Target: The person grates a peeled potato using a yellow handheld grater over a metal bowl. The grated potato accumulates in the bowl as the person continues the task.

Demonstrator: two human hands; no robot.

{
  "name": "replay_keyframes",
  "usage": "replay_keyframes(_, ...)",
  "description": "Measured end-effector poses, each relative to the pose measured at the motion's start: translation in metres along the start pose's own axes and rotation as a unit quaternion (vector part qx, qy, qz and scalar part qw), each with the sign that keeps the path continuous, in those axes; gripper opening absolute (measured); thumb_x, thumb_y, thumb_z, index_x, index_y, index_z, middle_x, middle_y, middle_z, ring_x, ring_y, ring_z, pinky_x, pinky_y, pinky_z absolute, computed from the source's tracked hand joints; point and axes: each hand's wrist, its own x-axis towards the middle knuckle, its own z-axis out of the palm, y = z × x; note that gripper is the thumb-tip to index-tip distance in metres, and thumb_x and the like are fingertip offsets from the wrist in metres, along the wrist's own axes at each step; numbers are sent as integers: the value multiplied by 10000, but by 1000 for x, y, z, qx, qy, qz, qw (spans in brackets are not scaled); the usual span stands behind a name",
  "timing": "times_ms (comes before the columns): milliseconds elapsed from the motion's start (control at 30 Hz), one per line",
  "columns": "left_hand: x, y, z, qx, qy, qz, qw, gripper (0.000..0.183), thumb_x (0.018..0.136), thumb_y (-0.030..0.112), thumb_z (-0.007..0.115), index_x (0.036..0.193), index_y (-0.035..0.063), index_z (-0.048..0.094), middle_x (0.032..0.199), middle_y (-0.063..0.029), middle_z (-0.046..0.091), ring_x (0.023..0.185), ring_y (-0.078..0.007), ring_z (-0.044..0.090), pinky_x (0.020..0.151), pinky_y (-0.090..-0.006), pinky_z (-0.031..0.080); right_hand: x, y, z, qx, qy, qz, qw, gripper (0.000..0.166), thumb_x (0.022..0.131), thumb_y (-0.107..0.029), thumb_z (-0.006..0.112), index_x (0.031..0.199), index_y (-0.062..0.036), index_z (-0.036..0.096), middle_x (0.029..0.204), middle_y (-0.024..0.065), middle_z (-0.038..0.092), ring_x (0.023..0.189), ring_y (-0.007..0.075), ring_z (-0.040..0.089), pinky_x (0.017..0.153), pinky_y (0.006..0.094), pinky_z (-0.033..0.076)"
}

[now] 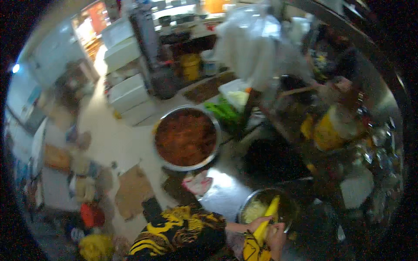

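Note:
A round metal bowl [243,207] lies under both my hands, holding pale shredded food [254,211]. My left hand [256,224] grips a long, flat yellow tool [269,212], apparently a hand grater or slicer. The tool slants across the bowl's near rim, its far end above the bowl. Pressed up against the tool's right side, my right hand [277,231] has its fingers curled. Blur hides what, if anything, is in those fingers.
Further ahead stands a large metal basin [217,143] of reddish-brown food. Green vegetables [222,108] lie beyond it beside a white container [232,87]. A person in a pale translucent covering [249,45] is across from me. White boxes [127,93] stand on the floor near flattened cardboard [132,192].

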Motion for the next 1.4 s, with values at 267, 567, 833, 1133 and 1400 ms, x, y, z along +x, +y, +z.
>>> replay_keyframes(267,-18,3,28,81,157,-53,983,311,814,330,408,961,71,498,791,-89,562,685,-213,558,590,-346,469,71,65,35,-130,-23,91,987,279,798,-282,432,914,-28,446,633,142,520,602,309,530,466,406,376)
replay_keyframes(567,-20,8,65,47,199,-47,978,337,811,327,419,1031,75,460,798,-76,548,692,-196,544,593,-333,467,1,1,2,-76,27,124,989,282,779,-316,420,910,-73,477,762,191,548,697,362,527,578,423,414)
replay_keyframes(833,-24,2,84,97,238,-103,961,393,781,436,404,880,73,517,691,-73,550,546,-195,527,516,-331,447,66,55,7,2,35,166,986,271,790,-308,398,887,-75,495,813,147,565,764,333,542,623,391,428)
replay_keyframes(1133,-24,-3,103,42,297,-139,944,368,744,441,453,883,101,486,688,-46,503,585,-179,473,521,-322,395,40,33,12,-101,0,112,989,219,773,-287,429,859,-91,478,762,177,553,702,365,533,586,424,424)
replay_keyframes(1400,-19,2,97,69,248,-104,961,419,745,486,427,839,88,518,663,-66,549,549,-200,523,497,-343,437,22,24,-20,39,-24,58,997,190,792,-249,428,834,-66,457,752,146,543,660,327,536,544,403,410)
